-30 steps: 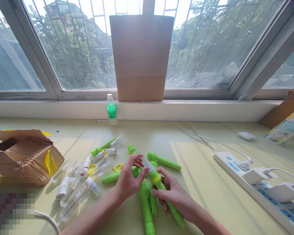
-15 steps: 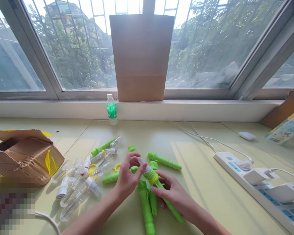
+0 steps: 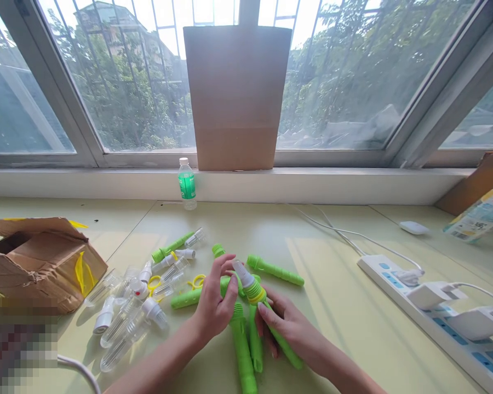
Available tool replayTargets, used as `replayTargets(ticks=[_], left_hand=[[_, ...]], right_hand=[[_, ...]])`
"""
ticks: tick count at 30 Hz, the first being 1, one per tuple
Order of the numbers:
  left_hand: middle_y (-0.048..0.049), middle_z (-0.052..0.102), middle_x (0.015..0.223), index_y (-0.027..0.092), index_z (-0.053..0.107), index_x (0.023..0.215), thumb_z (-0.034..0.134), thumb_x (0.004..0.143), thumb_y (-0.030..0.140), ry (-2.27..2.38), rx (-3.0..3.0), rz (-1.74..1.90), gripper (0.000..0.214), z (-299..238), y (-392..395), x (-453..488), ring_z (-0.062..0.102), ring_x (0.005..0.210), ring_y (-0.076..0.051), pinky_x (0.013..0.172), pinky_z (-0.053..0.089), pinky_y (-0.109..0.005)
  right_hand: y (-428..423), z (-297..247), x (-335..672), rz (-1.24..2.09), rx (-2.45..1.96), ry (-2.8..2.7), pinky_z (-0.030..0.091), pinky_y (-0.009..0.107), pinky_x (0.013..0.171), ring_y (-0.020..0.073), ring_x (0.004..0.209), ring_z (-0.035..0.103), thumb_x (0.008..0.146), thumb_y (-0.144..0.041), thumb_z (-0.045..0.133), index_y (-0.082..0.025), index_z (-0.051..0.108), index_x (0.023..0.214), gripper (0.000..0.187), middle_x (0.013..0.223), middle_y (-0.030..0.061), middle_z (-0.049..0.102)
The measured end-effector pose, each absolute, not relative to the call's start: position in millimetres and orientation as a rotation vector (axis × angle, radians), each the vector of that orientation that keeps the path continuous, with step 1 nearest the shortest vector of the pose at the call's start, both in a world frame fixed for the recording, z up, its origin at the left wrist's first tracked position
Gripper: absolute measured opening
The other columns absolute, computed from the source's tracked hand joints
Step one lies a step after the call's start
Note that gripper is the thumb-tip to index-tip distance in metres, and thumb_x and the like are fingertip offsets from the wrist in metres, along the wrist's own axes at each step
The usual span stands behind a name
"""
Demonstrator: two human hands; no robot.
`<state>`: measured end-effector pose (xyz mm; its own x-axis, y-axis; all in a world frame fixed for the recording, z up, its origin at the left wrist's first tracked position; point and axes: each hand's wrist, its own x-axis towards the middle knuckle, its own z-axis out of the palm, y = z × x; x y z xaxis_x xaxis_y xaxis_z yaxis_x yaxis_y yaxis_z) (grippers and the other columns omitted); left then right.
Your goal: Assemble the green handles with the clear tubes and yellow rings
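My right hand (image 3: 291,323) grips a green ribbed plastic tube (image 3: 285,345), tilted with its threaded end up and to the left. Around that end sits a yellow ring (image 3: 257,297), and a white piece with a clear tip (image 3: 243,273) sticks out of it. Just left of the tip, my left hand (image 3: 216,301) is held with thumb and fingers apart and nothing between them. Beneath the hands lie more green tubes (image 3: 243,350), partly hidden. Another green tube (image 3: 277,271) lies beyond my right hand. Yellow rings (image 3: 198,281) are left of my left hand.
Clear plastic tubes (image 3: 119,347) and white-collared pieces (image 3: 104,317) are heaped at left, beside an open cardboard box (image 3: 57,268). A green-labelled bottle (image 3: 187,186) stands by the sill. On the right lie a power strip (image 3: 419,317) with plugs and a white cable (image 3: 353,231).
My left thumb and fingers have come off the white piece with the clear tip and spread apart. The right hand keeps its hold, with the green tube shifted slightly.
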<state>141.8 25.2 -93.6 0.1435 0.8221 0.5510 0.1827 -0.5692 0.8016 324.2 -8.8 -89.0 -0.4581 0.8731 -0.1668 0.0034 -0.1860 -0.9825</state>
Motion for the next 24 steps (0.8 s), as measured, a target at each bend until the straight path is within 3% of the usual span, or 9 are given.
replayTargets(ticks=[9, 15, 19, 24], left_hand=[[-0.0089, 0.064, 0.11, 0.021, 0.048, 0.119, 0.043, 0.098, 0.025, 1.226, 2.102, 1.464, 0.022, -100.8, 36.2, 133.2, 0.064, 0.102, -0.022, 0.087, 0.053, -0.04], [-0.0094, 0.064, 0.108, 0.02, 0.05, 0.116, 0.047, 0.095, 0.021, 1.392, 2.363, 1.399, 0.021, -103.1, 41.1, 132.2, 0.061, 0.103, -0.024, 0.088, 0.051, -0.04], [-0.0152, 0.062, 0.113, 0.017, 0.057, 0.11, 0.05, 0.092, 0.024, 1.66, 2.544, 1.275, 0.02, -99.3, 43.4, 129.8, 0.059, 0.105, -0.031, 0.089, 0.048, -0.048], [-0.0187, 0.06, 0.116, 0.017, 0.062, 0.107, 0.055, 0.09, 0.041, 1.985, 2.58, 1.131, 0.03, -102.4, 45.6, 126.9, 0.053, 0.112, -0.039, 0.097, 0.034, -0.068]], right_hand=[[-8.2, -94.3, 325.8, 1.675, -1.022, -1.366, 0.037, 0.021, 0.039, 0.0089, 0.04, 0.052, 0.093, -0.055, 0.052, -0.023, 0.034, 0.144, 0.063, 0.069, -0.004, 0.061], [-7.9, -91.0, 326.3, 1.563, -1.028, -1.328, 0.031, 0.019, 0.039, 0.0062, 0.04, 0.042, 0.094, -0.049, 0.055, -0.022, 0.036, 0.143, 0.059, 0.062, -0.0069, 0.054], [-7.3, -92.1, 326.5, 1.553, -1.041, -1.332, 0.031, 0.018, 0.037, 0.0059, 0.04, 0.039, 0.092, -0.048, 0.058, -0.022, 0.038, 0.142, 0.06, 0.061, -0.0077, 0.052], [-7.7, -94.0, 326.6, 1.555, -1.036, -1.327, 0.033, 0.018, 0.037, 0.006, 0.04, 0.04, 0.093, -0.047, 0.057, -0.022, 0.038, 0.141, 0.057, 0.062, -0.0075, 0.052]])
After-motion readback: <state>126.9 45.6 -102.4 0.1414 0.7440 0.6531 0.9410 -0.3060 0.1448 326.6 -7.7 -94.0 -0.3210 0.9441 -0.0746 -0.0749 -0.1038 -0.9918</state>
